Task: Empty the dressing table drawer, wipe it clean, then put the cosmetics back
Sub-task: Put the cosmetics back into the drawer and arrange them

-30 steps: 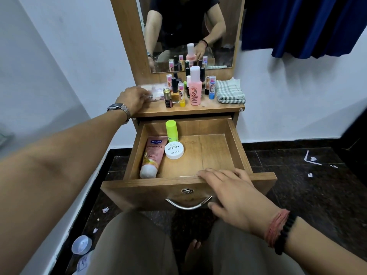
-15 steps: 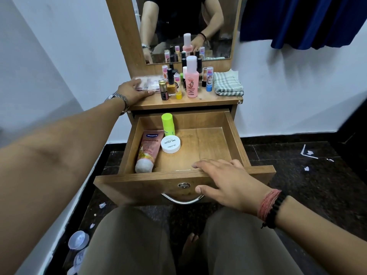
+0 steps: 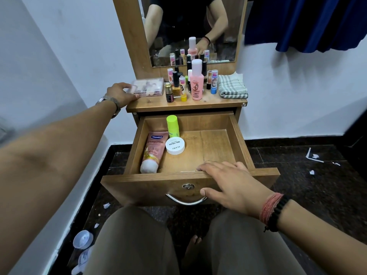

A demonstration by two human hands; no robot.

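Her left hand (image 3: 121,94) grips the clear plastic cosmetics box (image 3: 148,87) on the tabletop. The right hand (image 3: 231,185) rests flat, fingers straight, on the open wooden drawer's front edge (image 3: 151,175).

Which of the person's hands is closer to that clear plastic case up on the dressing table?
The left. The left hand touches the clear plastic case at its left end. The right hand rests on the open drawer's front edge, well below and apart from it.

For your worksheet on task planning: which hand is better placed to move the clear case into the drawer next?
Left. The left hand already grips the clear case on the tabletop, while the right hand rests on the drawer front edge.
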